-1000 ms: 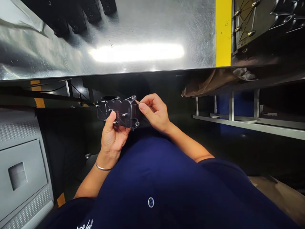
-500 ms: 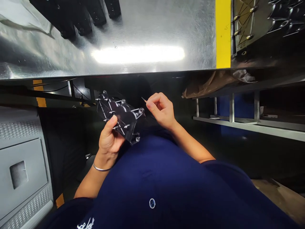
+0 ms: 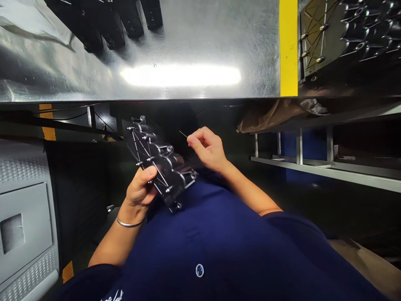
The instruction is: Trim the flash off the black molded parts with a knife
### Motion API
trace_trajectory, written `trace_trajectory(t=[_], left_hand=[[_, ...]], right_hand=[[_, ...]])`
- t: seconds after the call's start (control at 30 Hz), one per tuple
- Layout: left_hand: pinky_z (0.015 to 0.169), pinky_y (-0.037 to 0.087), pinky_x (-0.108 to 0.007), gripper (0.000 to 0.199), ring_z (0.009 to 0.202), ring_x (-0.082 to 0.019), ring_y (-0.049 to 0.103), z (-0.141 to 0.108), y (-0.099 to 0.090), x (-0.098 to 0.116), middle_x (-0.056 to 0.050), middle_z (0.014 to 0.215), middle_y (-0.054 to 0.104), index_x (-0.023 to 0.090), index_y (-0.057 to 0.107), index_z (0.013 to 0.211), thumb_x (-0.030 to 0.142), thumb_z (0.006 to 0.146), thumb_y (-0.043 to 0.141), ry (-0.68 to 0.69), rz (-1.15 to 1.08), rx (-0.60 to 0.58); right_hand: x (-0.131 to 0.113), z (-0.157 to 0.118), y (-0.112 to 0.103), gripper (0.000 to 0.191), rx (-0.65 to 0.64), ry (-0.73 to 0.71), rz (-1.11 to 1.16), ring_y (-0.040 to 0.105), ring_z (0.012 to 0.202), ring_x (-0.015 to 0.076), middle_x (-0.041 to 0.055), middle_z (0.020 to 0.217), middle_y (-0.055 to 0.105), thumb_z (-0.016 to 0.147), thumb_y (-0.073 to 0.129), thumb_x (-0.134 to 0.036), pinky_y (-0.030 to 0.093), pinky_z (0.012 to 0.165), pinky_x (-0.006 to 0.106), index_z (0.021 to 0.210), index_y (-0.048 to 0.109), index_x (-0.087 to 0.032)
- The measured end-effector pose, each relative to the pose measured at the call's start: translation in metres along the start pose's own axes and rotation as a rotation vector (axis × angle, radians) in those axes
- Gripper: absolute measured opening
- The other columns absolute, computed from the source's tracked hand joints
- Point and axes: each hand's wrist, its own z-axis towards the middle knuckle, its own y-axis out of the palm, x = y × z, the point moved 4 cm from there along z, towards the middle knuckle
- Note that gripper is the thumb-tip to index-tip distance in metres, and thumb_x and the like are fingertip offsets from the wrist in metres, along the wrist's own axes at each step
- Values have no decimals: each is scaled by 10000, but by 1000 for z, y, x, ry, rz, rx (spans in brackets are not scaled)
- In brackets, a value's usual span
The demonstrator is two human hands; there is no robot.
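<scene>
A black moulded part [image 3: 163, 163] with ribs and small metal-looking studs is tilted in front of my body, below the table edge. My left hand [image 3: 140, 186] grips its lower left side, thumb on top; the fingers behind it are hidden. To the right, my right hand [image 3: 207, 148] pinches a thin pointed tool [image 3: 183, 134] between thumb and fingertips. The tool's tip points up and left, apart from the black part.
Above lies a shiny metal table [image 3: 200, 42] with a yellow strip [image 3: 288, 50]. Several black parts [image 3: 133, 21] stand at its upper left, and stacked ribbed parts [image 3: 360, 37] at the right. A grey case [image 3: 28, 209] is at the left, a metal frame [image 3: 313, 167] at the right.
The black part has turned, showing more of its ribbed side, and its lower end has dropped. My left hand moved slightly down and left. My right hand shifted slightly left and down with the tool.
</scene>
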Motion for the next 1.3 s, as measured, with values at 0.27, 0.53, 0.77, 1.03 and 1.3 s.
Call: trace_trajectory(t=[0.27, 0.53, 0.77, 1.03, 1.3], left_hand=[[758, 632, -412, 326, 835, -316, 749, -3, -12, 20, -37, 669, 721, 175, 721, 804, 311, 548, 871, 133, 196, -99], [771, 632, -415, 571, 843, -317, 753, 2, -3, 13, -64, 772, 766, 162, 718, 1046, 366, 543, 895, 87, 167, -147], [866, 611, -445, 468, 890, -330, 755, 2, 0, 4, -58, 732, 763, 169, 734, 901, 380, 528, 920, 48, 54, -30], [874, 614, -444, 414, 883, -322, 756, 5, 6, -14, -59, 720, 769, 153, 747, 797, 391, 511, 930, -2, -76, 41], [691, 621, -294, 337, 697, -205, 738, 4, 2, -7, -34, 751, 761, 171, 737, 834, 415, 640, 864, 15, -107, 15]], right_hand=[[-46, -10, -5, 469, -584, -483, -260, 517, 543, 84, -5, 619, 578, 975, 453, -550, 377, 516, 221, 755, 602, -163], [-51, -12, 2, 554, -601, -677, -327, 336, 485, 78, -54, 511, 355, 924, 535, -573, 236, 487, 257, 542, 410, -192], [-46, -4, -4, 473, -411, -642, -396, 399, 523, 101, -34, 563, 436, 874, 590, -606, 254, 493, 267, 645, 511, -200], [-45, 3, -13, 516, -334, -615, -459, 418, 515, 106, -18, 560, 487, 901, 511, -643, 312, 502, 269, 626, 493, -206], [-40, 1, -8, 509, -431, -521, -313, 374, 481, 86, -32, 509, 423, 931, 562, -526, 255, 473, 270, 557, 472, -194]])
